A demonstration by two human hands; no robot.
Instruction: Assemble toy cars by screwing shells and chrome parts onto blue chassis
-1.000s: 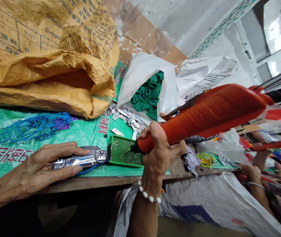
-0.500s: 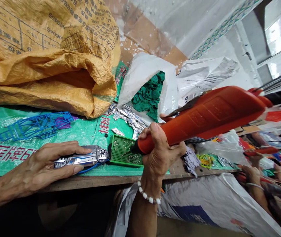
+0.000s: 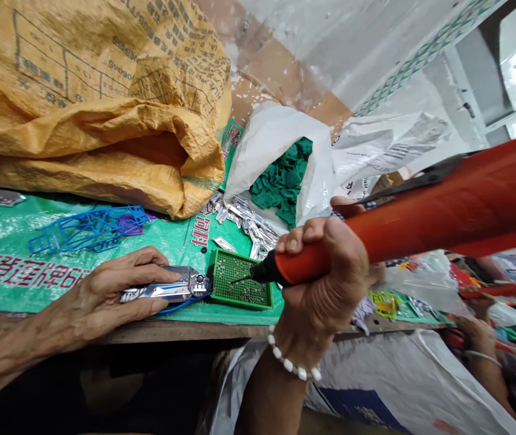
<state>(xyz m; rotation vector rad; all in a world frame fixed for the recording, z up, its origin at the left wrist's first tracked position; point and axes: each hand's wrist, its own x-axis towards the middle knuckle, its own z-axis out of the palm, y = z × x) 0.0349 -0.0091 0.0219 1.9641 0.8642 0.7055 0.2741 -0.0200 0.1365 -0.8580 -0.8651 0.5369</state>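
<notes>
Silver toy part (image 3: 180,288), pinched in left hand (image 3: 104,294), points lengthwise at green tray (image 3: 241,302); right hand (image 3: 325,296) wraps red driver (image 3: 425,217).

Numbers (image 3: 89,75) on yellow sack (image 3: 104,136), red characters (image 3: 35,272) on green sheet (image 3: 174,235)

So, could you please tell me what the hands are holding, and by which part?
The right hand grips the red power tool just behind its black nose; the left hand holds the silver-grey piece by its long sides.

driver (image 3: 421,211): red, black | casing (image 3: 180,290): silver, blue stripes | tray (image 3: 242,301): green grid | sack (image 3: 104,130): orange-yellow, black print
</notes>
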